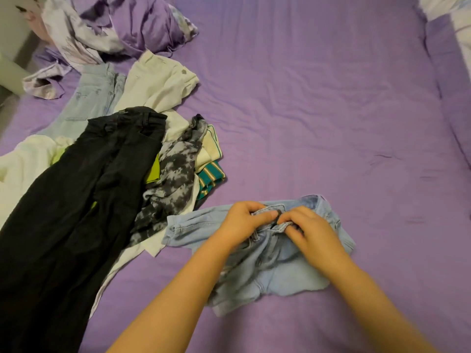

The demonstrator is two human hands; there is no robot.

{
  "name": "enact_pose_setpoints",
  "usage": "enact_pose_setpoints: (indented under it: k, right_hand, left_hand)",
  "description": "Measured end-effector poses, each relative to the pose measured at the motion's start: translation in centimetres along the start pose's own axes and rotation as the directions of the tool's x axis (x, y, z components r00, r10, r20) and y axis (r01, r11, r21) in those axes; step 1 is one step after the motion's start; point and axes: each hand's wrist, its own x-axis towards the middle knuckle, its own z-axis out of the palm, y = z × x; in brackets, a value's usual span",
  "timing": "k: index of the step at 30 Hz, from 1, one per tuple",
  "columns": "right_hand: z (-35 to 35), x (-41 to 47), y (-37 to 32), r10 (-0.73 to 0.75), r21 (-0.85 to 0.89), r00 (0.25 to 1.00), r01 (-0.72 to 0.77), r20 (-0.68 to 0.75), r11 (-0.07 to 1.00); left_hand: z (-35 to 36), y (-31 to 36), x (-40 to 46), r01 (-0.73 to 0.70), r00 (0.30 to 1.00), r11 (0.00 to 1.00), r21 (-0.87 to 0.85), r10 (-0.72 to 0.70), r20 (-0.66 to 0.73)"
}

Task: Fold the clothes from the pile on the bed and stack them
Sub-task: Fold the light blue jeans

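1. At nine o'clock, long black jeans (84, 179) lie flat, matte and heavy, over a cream garment (23, 161) and a lime-green scrap.
2. At ten o'clock sit pale blue jeans (94, 98) and an off-white garment (158, 82); beyond them, at eleven, a rumpled lilac floral duvet (107, 24).
3. Just right of the black jeans, a grey tie-dye top (173, 179) lies crumpled beside a teal striped piece (210, 175).
4. At six o'clock, light-blue denim shorts (270, 273) lie bunched on the purple sheet (318, 110).
5. The left hand (244, 222) pinches the shorts' waistband, fingers curled.
6. The right hand (311, 230) grips the same waistband, touching the left.
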Motion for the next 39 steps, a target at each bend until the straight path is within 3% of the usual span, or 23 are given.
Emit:
enact_pose_setpoints:
  k: [5,9,12,15,18,20,22,26,31,35,39]
  right_hand:
    - [-4.4,-1.8,-3.9,-0.110,0.056,0.973,0.123,-0.205,0.991]
    - [-7.2,-3.0,-6.3,-0.168,0.016,0.934,0.182,-0.315,0.983]
    - [-9.6,-3.8,-7.7,-0.198,-0.033,0.935,0.197,-0.293,0.980]
    - [-12.2,-4.6,-9.1,-0.187,-0.062,0.954,0.178,-0.233,0.982]
    - [-14.9,-5.1,-10.9,-0.128,-0.052,0.985,0.122,-0.118,0.991]
    - [-16.6,-5.4,-12.2,-0.107,-0.094,0.993,0.103,-0.047,0.990]
    - [-18.4,-5.6,-13.1,-0.101,-0.095,0.995,0.102,0.015,0.990]
    - [-21.4,-6.3,-13.8,-0.145,0.201,0.977,0.112,0.157,0.973]
    - [-22.6,-6.8,-14.6,-0.165,0.393,0.977,0.099,0.137,0.914]
    - [-23.1,-6.7,-15.2,-0.171,0.383,0.976,0.108,0.134,0.917]
    - [-22.9,-6.7,-15.9,-0.200,0.393,0.978,0.162,0.058,0.905]
  left_hand:
    - [1.8,5.9,-3.8,-0.034,0.995,0.998,-0.053,0.029,-0.099]
    - [2.3,10.1,-6.2,-0.099,0.988,0.995,0.000,0.099,-0.119]
    - [2.3,12.3,-8.0,-0.152,0.984,0.986,0.062,0.157,-0.085]
    - [2.0,13.8,-10.1,-0.213,0.977,0.962,0.171,0.208,0.047]
    - [2.6,14.9,-11.7,-0.304,0.947,0.826,0.475,0.315,0.059]
    - [3.3,16.0,-12.7,-0.319,0.926,0.764,0.561,0.377,0.014]
    - [3.8,17.0,-13.4,-0.323,0.921,0.762,0.562,0.389,0.002]
    - [3.8,18.9,-15.0,-0.348,0.924,0.814,0.466,0.382,0.022]
    - [3.8,21.0,-16.4,-0.366,0.920,0.834,0.413,0.391,0.025]
    - [3.9,21.9,-17.1,-0.360,0.920,0.832,0.423,0.391,0.014]
    - [3.8,22.9,-17.8,-0.339,0.930,0.900,0.273,0.364,-0.044]
